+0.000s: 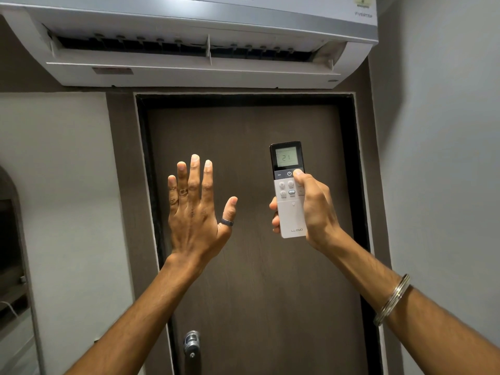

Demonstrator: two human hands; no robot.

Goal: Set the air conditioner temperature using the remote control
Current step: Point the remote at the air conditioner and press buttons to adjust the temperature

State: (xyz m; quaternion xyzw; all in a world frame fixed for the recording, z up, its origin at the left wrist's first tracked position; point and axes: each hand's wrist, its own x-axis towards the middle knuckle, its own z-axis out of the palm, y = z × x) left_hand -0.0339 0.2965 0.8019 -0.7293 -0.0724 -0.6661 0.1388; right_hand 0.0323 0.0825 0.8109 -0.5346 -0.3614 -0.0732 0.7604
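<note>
Here our right hand (311,209) makes the grip: the fingers wrap the lower body of the slim white and black remote control (289,190) from behind, and the thumb (299,175) lies on the dark button strip, at its right end beside the power symbol. The remote stands upright, its long axis pointing up toward the white wall-mounted air conditioner (189,36), which hangs above the brown wooden door (243,266). Its small grey display (286,158) shows 21. Our left hand (196,209) is spread wide and holds nothing, just beside the remote. We judge the next press belongs to the thumb alone.
</note>
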